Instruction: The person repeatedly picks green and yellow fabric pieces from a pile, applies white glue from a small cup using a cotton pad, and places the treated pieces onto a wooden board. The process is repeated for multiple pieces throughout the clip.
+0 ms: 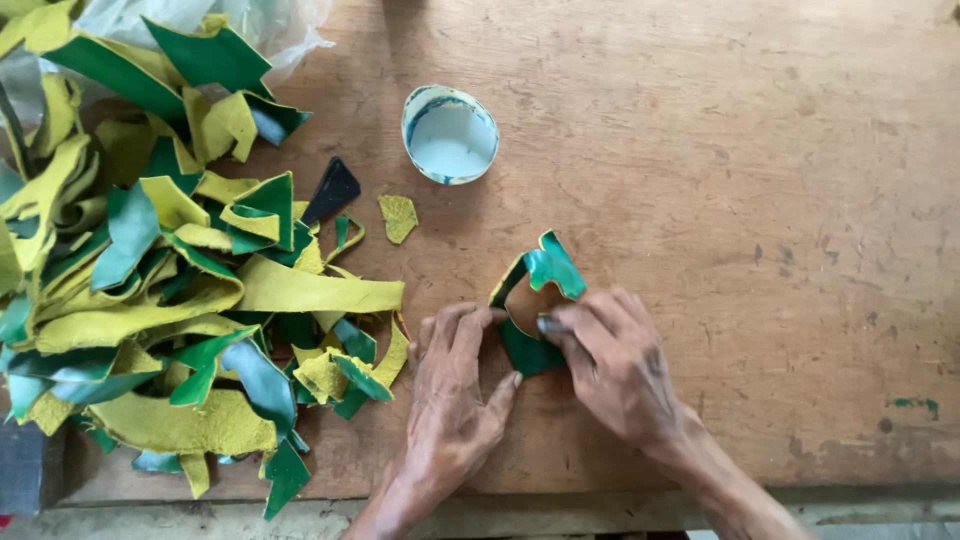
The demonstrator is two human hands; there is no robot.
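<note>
Both hands pinch one curled green leather offcut (535,300) at tabletop centre: left hand (455,395) grip pressed on its lower left edge, right hand (615,365) fingertips clamping its middle. Far left: heap of yellow-green scraps (170,270), suede-rough undersides, jagged cuts. Above the hands: small round cup (450,134), pale paste inside. Worn, scratched wooden tabletop (760,200).

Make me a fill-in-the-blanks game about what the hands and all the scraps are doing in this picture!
1. Both hands, the left hand and the right hand, press a ____ scrap against the wooden table.
2. The pile of scraps is green and ____.
3. The small round cup holds something ____.
4. The pile lies to the ____ of the hands.

Missing words: green; yellow; white; left
</note>
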